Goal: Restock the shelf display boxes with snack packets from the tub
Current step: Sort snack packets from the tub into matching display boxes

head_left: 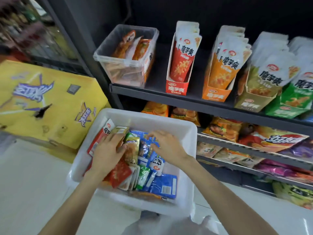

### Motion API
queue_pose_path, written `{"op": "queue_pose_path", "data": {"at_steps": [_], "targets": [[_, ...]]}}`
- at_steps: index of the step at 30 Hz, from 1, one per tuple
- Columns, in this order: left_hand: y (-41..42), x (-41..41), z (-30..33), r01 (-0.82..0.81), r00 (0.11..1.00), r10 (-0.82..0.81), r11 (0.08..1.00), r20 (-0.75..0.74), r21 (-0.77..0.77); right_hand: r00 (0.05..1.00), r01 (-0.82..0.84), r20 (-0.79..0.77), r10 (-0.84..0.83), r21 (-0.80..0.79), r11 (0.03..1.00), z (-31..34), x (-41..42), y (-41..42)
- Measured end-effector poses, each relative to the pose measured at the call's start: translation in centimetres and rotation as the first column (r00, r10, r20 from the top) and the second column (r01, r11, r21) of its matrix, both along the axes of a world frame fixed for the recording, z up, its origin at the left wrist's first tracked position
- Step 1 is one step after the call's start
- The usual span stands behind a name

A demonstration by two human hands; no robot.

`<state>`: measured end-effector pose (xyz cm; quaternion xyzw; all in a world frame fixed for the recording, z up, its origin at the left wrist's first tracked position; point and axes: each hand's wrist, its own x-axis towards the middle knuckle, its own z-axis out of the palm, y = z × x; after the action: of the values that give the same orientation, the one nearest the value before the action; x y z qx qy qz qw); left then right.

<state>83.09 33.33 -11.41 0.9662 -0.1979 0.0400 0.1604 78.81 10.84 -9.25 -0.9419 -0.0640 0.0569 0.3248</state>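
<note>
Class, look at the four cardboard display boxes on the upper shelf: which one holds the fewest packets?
The red display box, leftmost of the four beside the clear plastic bin. Its stack is thin; the orange, tan and green boxes look packed.

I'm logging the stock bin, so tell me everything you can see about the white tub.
The white tub is a rectangular bin of matte, slightly translucent plastic with a broad rolled rim, open on top. It sits low in front of the shelf, beside a yellow carton, upright. Mixed snack packets in red, blue, green and gold cover its bottom. Both hands reach inside: the left hand on the red and gold packets, the right hand over blue ones.
</note>
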Motion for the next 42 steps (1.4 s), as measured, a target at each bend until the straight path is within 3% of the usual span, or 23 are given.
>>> {"op": "queue_pose_path", "data": {"at_steps": [4,6,12,15,17,19,21,23,27,30,34,38,40,42], "targets": [[2.1,1.0,-1.3,-0.183,0.959,0.202,0.977,-0.198,0.108,0.979,-0.203,-0.031,0.201,-0.154,0.967,-2.4,3.1,3.8],[2.5,1.3,-1.8,-0.185,0.934,0.224,0.970,-0.278,0.160,0.962,-0.268,-0.013,0.271,-0.199,0.943,-3.6,4.5,5.3],[1.9,0.2,0.2,0.006,0.961,0.003,0.999,-0.277,0.032,0.895,-0.408,0.046,0.444,-0.321,0.855,-5.3,6.6,7.8],[1.9,-0.3,0.8,-0.004,0.986,0.001,1.000,-0.164,-0.015,0.925,-0.321,0.046,0.377,-0.434,0.842,-4.2,5.4,6.5],[2.1,-0.5,1.5,-0.099,0.992,0.074,0.956,-0.100,-0.275,0.977,-0.175,0.065,0.205,-0.313,0.934,-3.0,4.4,5.1],[1.7,-0.3,2.6,-0.234,0.970,0.149,0.780,-0.192,-0.580,0.996,0.081,0.040,-0.083,0.040,0.996,-1.4,3.1,3.5],[0.4,-0.3,4.1,-0.368,0.925,0.142,0.558,-0.351,-0.744,0.958,0.285,-0.119,-0.259,0.419,0.862,0.3,2.0,2.2],[-1.1,-0.3,5.0,-0.431,0.881,0.035,0.473,-0.473,-0.768,0.940,0.340,-0.193,-0.281,0.590,0.732,1.3,1.1,1.3],[-4.2,-1.3,6.0,-0.411,0.760,-0.219,0.567,-0.612,-0.714,0.931,0.353,-0.214,-0.295,0.736,0.578,2.5,0.0,0.7],[-6.1,-1.8,5.6,-0.363,0.741,-0.244,0.638,-0.625,-0.679,0.916,0.380,-0.218,-0.337,0.740,0.555,2.9,-0.7,0.3],[-8.1,-1.3,5.4,-0.204,0.797,-0.235,0.762,-0.557,-0.614,0.877,0.440,-0.164,-0.452,0.654,0.616,4.0,-1.3,-2.7],[-10.8,-0.7,7.4,0.136,0.810,-0.362,0.882,-0.461,-0.452,0.835,0.490,-0.103,-0.540,0.586,0.645,6.5,-3.1,-6.9],[-13.0,-0.4,8.7,0.273,0.813,-0.417,0.889,-0.405,-0.367,0.847,0.466,-0.029,-0.530,0.517,0.717,8.1,-4.5,-9.1],[-15.7,0.0,9.9,0.337,0.829,-0.464,0.860,-0.311,-0.383,0.822,0.474,0.054,-0.567,0.489,0.732,9.7,-6.1,-11.5]]}}
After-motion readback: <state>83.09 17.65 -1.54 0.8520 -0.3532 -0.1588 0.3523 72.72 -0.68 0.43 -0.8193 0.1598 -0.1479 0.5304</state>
